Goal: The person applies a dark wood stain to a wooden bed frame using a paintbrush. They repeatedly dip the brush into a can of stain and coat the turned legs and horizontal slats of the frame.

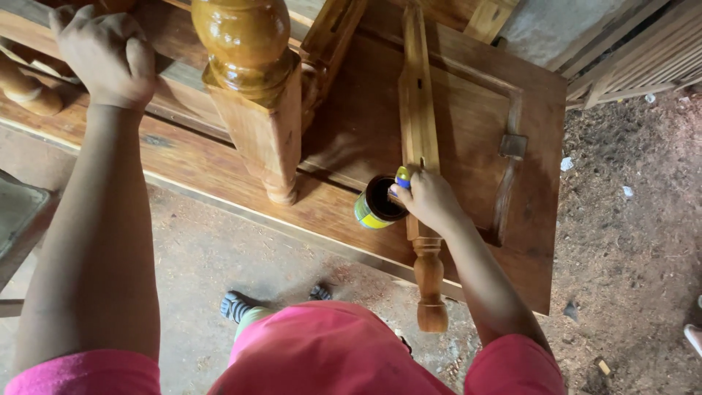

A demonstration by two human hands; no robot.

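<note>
Varnish work was partly done, by the look of it. The big turned post (248,80) shone wet and glossy at its round top, and the flat wooden board (475,110) under everything was dark and shiny in the middle. The long turned leg (419,117) lying on the board looked paler and dull, so I think it had no coat yet. The lower square part of the big post looked dull too. So some parts were done and more were left, as far as one could see.

The small tin (374,206) stood on the board, just left of the long leg and near the front edge. It was open and dark inside, with a yellow and green side.

The right hand (431,199) was at the right rim of the tin, on top of the long leg. Its fingers were closed tight around a small blue and yellow thing (402,178), maybe a brush handle, but it was too hidden to tell. The arm reached out from the near side, bent a little.

The left hand (102,55) was far away on the left, arm stretched almost straight. Its fingers were curled over a wooden rail (22,22) of the furniture frame, gripping it.

Feet in striped sandals (238,306) stood on the dusty floor (629,241).
</note>
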